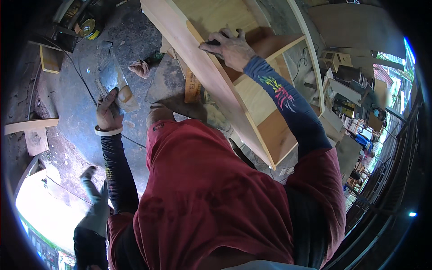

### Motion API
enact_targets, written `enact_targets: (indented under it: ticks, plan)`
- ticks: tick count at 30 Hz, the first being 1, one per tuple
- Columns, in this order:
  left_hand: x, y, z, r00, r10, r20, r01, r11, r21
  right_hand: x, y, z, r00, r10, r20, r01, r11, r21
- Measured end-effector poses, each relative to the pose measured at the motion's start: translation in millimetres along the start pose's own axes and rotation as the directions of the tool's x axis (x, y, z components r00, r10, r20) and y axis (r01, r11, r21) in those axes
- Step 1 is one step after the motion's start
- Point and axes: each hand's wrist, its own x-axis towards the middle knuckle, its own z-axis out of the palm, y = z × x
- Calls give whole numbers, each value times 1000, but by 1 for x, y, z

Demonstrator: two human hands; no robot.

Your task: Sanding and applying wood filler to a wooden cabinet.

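Note:
My left hand [109,111], with a pale band at its wrist, grips the near edge of a thin shiny sheet [112,75]. A smooth tan lump [126,93] lies on that sheet beside my thumb. On the right, an unfinished wooden cabinet frame [216,83] with inner dividers stands tilted across the view. My right hand [234,50] is at its upper edge board, fingers bent around a small dark piece [212,44] pressed to the wood. What this piece is cannot be made out, as the fingers partly cover it.
A yellow-and-black tin [90,29] stands at the far left. A crumpled cloth [140,69] lies on the dark floor, near an orange printed board [192,87]. Wood offcuts [37,135] sit at left. Another person [92,216] is at lower left; stacked furniture parts fill the right.

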Motion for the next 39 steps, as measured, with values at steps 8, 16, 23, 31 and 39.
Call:
enact_targets:
  ticks: [8,16,23,31,39]
  plan:
    - [-49,-54,21,996,10,84,-10,1000,0,-141,-27,40,1000,22,-11,-21,999,49]
    - [-90,-127,120,994,-87,73,81,993,86,-248,-56,39,999,49,15,-50,995,85]
    - [-64,-125,209,993,-1,116,-6,999,53,-197,-92,-16,814,277,-510,48,844,534]
    - [70,-18,177,990,140,-21,-136,982,131,-53,-47,-60,955,67,-290,59,913,404]
    - [171,116,69,935,252,248,-350,757,551,240,37,-63,842,172,-512,176,809,561]
